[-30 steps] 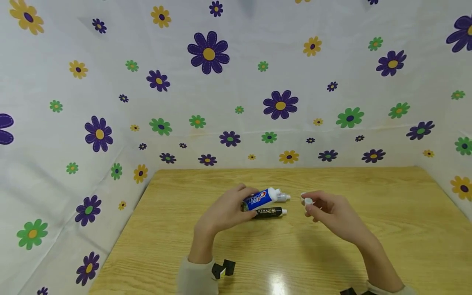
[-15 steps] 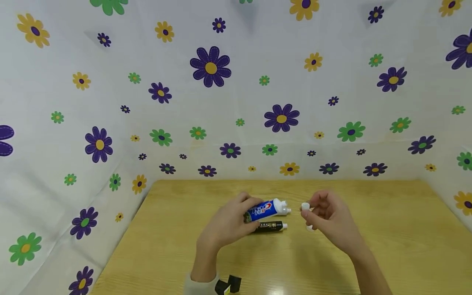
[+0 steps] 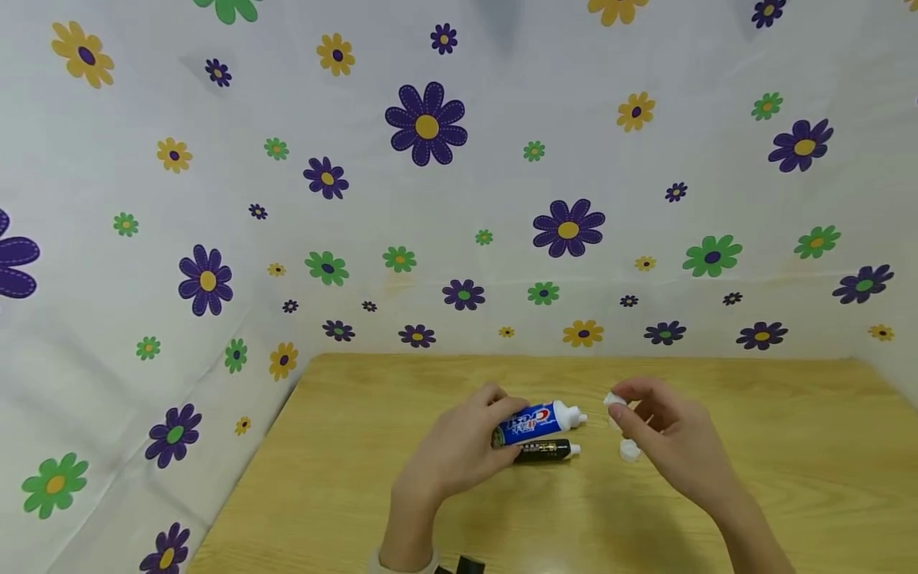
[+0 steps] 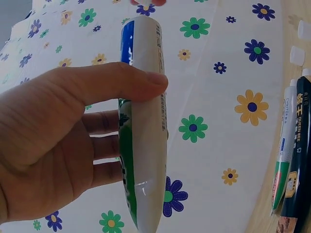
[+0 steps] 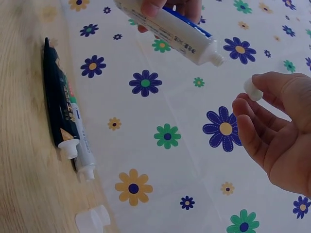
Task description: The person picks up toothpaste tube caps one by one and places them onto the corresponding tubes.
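Head view: the left hand grips a blue toothpaste tube; the right hand pinches a white cap, apart from the nozzle.

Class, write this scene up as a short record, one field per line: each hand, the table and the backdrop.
Left hand: grips blue-and-white tube, nozzle uncapped
Right hand: pinches white cap, apart from nozzle
Table: black tube, white-and-green tube, two loose caps
Backdrop: white flower-print cloth
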The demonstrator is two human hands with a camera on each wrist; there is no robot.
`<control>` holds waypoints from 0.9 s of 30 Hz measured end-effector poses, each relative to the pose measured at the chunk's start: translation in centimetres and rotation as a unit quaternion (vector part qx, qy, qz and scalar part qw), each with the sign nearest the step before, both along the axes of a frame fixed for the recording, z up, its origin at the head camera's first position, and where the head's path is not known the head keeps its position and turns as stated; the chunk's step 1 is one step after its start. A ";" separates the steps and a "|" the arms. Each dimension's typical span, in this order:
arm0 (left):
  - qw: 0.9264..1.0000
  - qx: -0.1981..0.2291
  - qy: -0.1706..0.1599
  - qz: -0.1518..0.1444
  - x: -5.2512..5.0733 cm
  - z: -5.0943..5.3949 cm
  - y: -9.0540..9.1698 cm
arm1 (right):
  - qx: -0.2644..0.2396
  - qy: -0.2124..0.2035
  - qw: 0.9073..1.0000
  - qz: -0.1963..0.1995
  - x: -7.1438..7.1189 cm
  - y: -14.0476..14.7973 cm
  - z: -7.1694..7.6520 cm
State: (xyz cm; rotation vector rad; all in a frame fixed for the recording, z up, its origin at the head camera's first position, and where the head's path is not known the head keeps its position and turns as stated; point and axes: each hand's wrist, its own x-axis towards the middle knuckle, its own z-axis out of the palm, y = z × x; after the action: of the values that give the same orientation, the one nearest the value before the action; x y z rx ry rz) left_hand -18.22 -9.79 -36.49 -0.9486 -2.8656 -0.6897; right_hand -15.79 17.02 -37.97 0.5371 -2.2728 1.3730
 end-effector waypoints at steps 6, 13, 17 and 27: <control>1.000 -0.010 0.014 0.020 -0.1 0.7 -0.4 | -0.032 0.042 0.998 0.023 -0.1 0.2 1.1; 1.000 -0.014 0.020 0.013 0.3 0.6 -0.6 | -0.044 0.038 0.998 0.030 0.7 0.0 0.4; 0.999 -0.027 0.026 0.017 0.5 0.4 -0.9 | -0.054 0.035 0.997 0.036 1.0 -0.4 -0.2; 0.997 -0.037 0.069 -0.004 1.1 0.4 -0.1 | -0.032 0.029 0.999 0.028 1.1 -0.2 -0.1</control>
State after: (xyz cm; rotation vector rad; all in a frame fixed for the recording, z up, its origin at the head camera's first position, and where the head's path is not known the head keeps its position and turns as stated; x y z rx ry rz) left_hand -17.16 -9.88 -36.06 -0.9775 -2.7839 -0.5005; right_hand -14.73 16.83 -38.06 0.6155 -2.1754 1.4327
